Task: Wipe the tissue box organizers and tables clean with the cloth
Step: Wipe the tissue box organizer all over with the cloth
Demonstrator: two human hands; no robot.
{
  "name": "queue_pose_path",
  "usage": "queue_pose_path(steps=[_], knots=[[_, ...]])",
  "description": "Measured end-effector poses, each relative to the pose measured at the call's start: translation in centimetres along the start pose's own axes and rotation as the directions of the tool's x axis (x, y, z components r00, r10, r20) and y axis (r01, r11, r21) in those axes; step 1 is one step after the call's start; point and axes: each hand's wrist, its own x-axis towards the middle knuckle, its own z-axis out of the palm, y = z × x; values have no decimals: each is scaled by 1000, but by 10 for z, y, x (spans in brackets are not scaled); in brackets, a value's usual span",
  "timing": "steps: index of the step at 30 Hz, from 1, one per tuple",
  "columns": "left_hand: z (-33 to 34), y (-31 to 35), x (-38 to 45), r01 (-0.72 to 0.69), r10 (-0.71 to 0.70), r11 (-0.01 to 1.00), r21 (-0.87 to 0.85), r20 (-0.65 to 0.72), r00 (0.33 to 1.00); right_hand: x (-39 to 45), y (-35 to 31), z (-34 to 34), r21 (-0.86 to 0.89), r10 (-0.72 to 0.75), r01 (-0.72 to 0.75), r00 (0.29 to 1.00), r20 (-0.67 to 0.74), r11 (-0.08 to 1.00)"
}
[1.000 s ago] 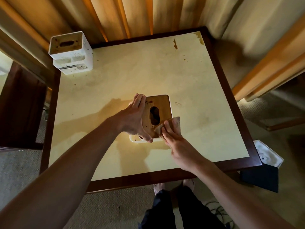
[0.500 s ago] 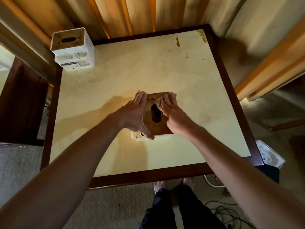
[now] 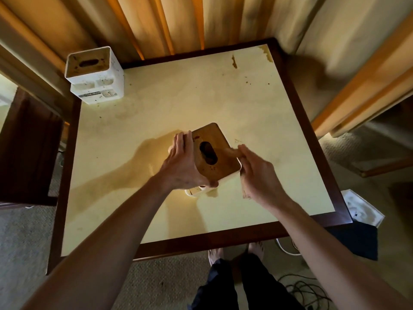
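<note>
A white tissue box organizer with a brown wooden lid (image 3: 210, 134) stands mid-table, turned at an angle. My left hand (image 3: 183, 166) grips its left side, fingers along the lid's edge and thumb at the near corner. My right hand (image 3: 259, 175) holds a tan cloth (image 3: 231, 152) against the box's right side; most of the cloth is hidden under the hand. A second white organizer (image 3: 96, 79), speckled with dirt, stands at the far left corner of the cream table (image 3: 178, 97).
Brown stains (image 3: 233, 61) mark the table's far right corner. A dark wooden chair (image 3: 29, 142) stands to the left. On the floor lie a white packet (image 3: 362, 209) to the right and cables (image 3: 301, 289) by my feet.
My right hand with the cloth slid off the lid's top to the box's right side. The box has turned under my left hand.
</note>
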Motion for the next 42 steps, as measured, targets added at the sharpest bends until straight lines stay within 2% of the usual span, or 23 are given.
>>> queue_pose_path(steps=[3, 7, 9, 12, 14, 16, 20, 22, 23, 25, 26, 28, 30, 33, 38, 42], knots=[[16, 16, -5, 107, -126, 985, -137, -143, 982, 12, 3, -10, 59, 82, -79, 995, -51, 995], [35, 37, -13, 272, -366, 895, -353, -234, 901, 27, 16, -16, 13, 140, -140, 985, -105, 990], [39, 52, -20, 335, -471, 826, -454, -227, 853, 32, 20, -18, 30, 185, -183, 976, -117, 983], [39, 74, -26, 450, -613, 700, -554, -142, 778, 39, 22, -19, 24, 200, -199, 970, -137, 980], [38, 86, -25, 503, -672, 624, -598, -81, 736, 43, 23, -18, 1, 191, -192, 972, -135, 981], [36, 95, -24, 525, -687, 582, -621, -30, 726, 44, 21, -17, -18, 167, -171, 978, -123, 985], [34, 101, -24, 523, -654, 555, -647, 50, 755, 45, 17, -15, -40, 74, -79, 990, -118, 996], [30, 91, -28, 487, -622, 604, -631, 10, 783, 44, 12, -14, -42, -9, 4, 994, -110, 999], [26, 82, -29, 444, -582, 666, -600, -45, 812, 44, 10, -14, -36, -45, 42, 994, -100, 998], [15, 55, -27, 296, -414, 822, -486, -155, 897, 45, 3, -14, -7, -83, 83, 994, -75, 997], [6, 39, -23, 210, -295, 893, -398, -166, 941, 47, 1, -13, -21, -100, 99, 993, -66, 995], [-11, 11, -11, 63, -71, 983, -174, -40, 997, 55, -2, -7, -126, -151, 148, 989, -14, 981], [-25, -8, 4, -54, 48, 998, 38, 142, 989, 63, -1, 3, -224, -195, 212, 976, 97, 951], [-36, -16, 22, -175, 116, 962, 212, 262, 958, 66, 5, 17, -304, -214, 269, 956, 200, 914], [-40, -16, 31, -205, 127, 942, 264, 286, 950, 56, 13, 23, -379, -209, 286, 950, 230, 880], [-44, -11, 26, -183, 105, 936, 299, 259, 960, 42, 13, 29, -404, -128, 239, 951, 281, 883]])
